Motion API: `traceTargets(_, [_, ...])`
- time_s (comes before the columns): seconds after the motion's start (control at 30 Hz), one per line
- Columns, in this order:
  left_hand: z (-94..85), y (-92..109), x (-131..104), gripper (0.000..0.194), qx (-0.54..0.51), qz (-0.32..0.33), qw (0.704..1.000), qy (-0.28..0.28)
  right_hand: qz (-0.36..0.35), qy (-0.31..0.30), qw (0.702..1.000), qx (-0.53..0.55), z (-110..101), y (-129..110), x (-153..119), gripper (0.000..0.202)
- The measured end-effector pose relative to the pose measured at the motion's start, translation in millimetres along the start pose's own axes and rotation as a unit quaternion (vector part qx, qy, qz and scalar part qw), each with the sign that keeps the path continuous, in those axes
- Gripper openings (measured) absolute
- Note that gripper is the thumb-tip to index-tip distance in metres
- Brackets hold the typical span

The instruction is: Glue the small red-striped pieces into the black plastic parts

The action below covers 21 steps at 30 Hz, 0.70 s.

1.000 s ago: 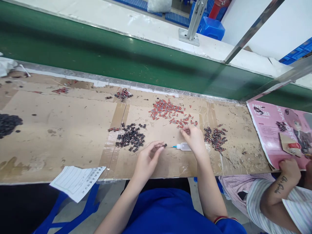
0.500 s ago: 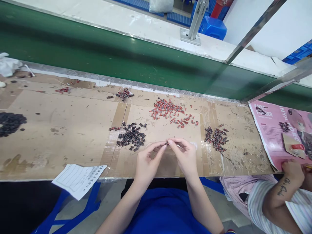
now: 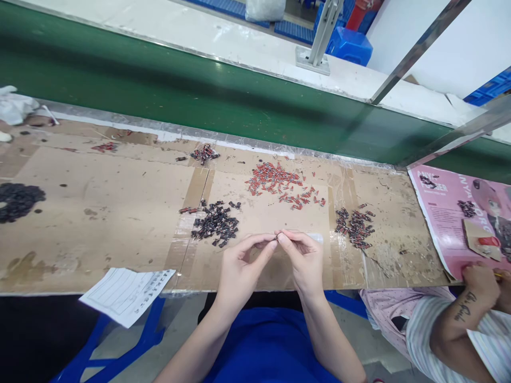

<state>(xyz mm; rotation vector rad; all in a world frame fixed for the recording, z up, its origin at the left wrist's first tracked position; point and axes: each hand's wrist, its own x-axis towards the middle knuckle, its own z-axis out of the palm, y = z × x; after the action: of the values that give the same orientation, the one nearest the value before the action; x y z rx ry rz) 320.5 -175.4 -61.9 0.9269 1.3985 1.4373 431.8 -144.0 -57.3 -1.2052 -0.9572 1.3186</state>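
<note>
Fingertips of my left hand (image 3: 244, 260) and my right hand (image 3: 305, 258) meet above the cardboard near its front edge. Both hands are closed in a pinch around a tiny dark part (image 3: 276, 238), mostly covered by the fingers, so its kind does not show. Just left of my hands lies a pile of small black parts (image 3: 215, 223). Beyond them spreads a heap of small red pieces with metallic ends (image 3: 273, 178). To the right sits a pile of red-and-black joined pieces (image 3: 355, 227).
A green wall (image 3: 199, 101) runs along the bench's back. A paper sheet (image 3: 128, 295) overhangs the front edge. Black discs (image 3: 19, 202) are heaped far left. At right, a co-worker's arm (image 3: 459, 314) rests by a pink poster (image 3: 443, 213).
My pinched fingers have shifted slightly, and the right hand has come down a little toward me. The dark part between the fingertips shows less than before. The piles look the same.
</note>
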Motion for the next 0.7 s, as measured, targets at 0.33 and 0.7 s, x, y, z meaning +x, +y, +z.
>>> traceTargets(0.33, [3.9, 8.8, -0.2, 0.011, 0.001, -0.005, 1.000, 0.008, 0.011, 0.008, 0.998, 0.060, -0.7, 5.2, -3.2, 0.014])
traceTargets(0.7, [-20.8, 21.3, -5.3, 0.012, 0.060, 0.017, 0.998, 0.003, -0.035, -0.114, 0.991, -0.056, -2.4, 8.0, -3.4, 0.031])
